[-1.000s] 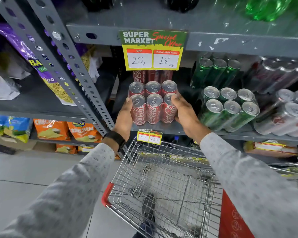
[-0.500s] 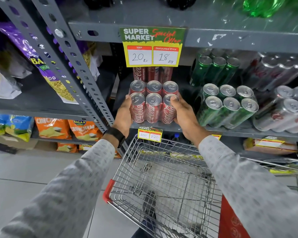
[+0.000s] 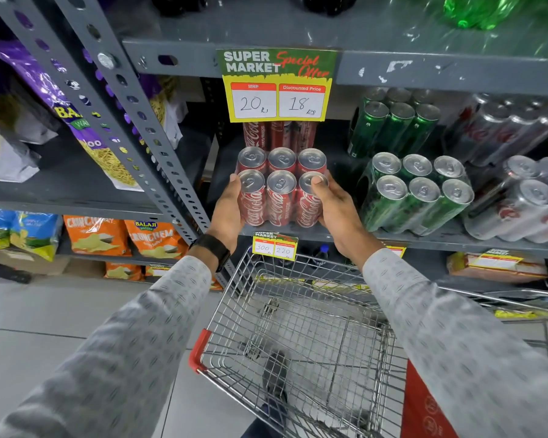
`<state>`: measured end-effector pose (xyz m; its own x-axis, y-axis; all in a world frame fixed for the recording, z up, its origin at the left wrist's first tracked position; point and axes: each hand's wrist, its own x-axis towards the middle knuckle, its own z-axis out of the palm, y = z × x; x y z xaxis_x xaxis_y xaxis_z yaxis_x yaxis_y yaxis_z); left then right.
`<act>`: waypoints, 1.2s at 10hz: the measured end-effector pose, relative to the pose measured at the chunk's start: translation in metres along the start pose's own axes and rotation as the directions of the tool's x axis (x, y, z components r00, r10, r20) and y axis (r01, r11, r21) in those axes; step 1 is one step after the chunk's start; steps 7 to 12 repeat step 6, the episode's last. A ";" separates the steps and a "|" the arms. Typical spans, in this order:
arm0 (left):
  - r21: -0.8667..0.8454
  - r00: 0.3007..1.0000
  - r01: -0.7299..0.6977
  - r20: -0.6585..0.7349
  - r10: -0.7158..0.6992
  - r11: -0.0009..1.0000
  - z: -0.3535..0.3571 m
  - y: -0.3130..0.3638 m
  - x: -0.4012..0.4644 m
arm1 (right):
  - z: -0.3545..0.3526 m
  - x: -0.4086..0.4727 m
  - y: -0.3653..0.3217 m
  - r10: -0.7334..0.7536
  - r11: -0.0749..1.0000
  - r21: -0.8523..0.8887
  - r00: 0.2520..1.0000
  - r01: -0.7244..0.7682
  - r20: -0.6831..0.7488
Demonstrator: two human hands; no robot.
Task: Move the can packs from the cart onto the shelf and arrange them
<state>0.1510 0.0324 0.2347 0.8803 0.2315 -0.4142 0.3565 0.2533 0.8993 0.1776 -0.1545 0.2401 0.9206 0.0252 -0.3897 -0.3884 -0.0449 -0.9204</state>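
A person in grey patterned sleeves stands at a grey metal shelf (image 3: 393, 240), seen from a camera on their head looking down. Both hands grip a shrink-wrapped six-pack of red cola cans with silver tops (image 3: 280, 189), which stands upright on the shelf board near its front edge. The left hand (image 3: 228, 210), with a black watch (image 3: 211, 249) at the wrist, is curled around the pack's left side, fingers pressed flat against the outer can. The right hand (image 3: 332, 207) clasps the pack's right side, its thumb resting on top of the front right can. More red cans stand directly behind the pack. Just to the right sits a wrapped six-pack of green cans (image 3: 418, 191), with another green pack behind it, and farther right are packs of silver cans (image 3: 525, 200). Above the red pack hangs a green and yellow price card (image 3: 277, 85) reading 20 and 18. Below the hands stands a silver wire shopping cart with red trim (image 3: 298, 336), its basket holding no packs. Snack bags (image 3: 124, 235) fill the shelves to the left.
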 end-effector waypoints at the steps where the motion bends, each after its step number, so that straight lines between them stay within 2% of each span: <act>1: 0.015 1.000 -0.004 -0.007 0.005 1.000 0.001 0.002 -0.001 | 0.001 0.000 0.003 -0.011 1.000 -0.011 1.000 0.011 -0.005; 2: -0.016 0.999 0.036 -0.004 -0.036 0.999 0.002 0.003 0.000 | 0.002 0.002 0.005 -0.013 1.000 -0.016 1.000 0.013 -0.017; 3: -0.014 1.000 0.006 -0.003 -0.006 1.000 0.002 0.004 -0.003 | 0.002 0.003 0.006 -0.018 0.999 -0.027 1.000 0.018 -0.024; 4: 0.047 1.000 0.005 0.004 -0.005 0.999 0.001 0.004 -0.007 | 0.002 0.001 0.006 -0.008 0.998 -0.066 1.000 0.006 -0.025; 5: 0.153 0.996 -0.054 -0.066 0.065 0.987 0.002 0.003 -0.016 | -0.002 -0.011 0.003 -0.026 0.996 -0.088 1.000 0.026 -0.005; 6: 0.364 0.933 -0.275 -0.120 0.338 0.890 0.001 0.003 -0.049 | -0.020 -0.042 0.001 -0.179 0.977 -0.133 0.981 0.168 -0.077; 12: 0.364 0.933 -0.275 -0.120 0.338 0.890 0.001 0.003 -0.049 | -0.020 -0.042 0.001 -0.179 0.977 -0.133 0.981 0.168 -0.077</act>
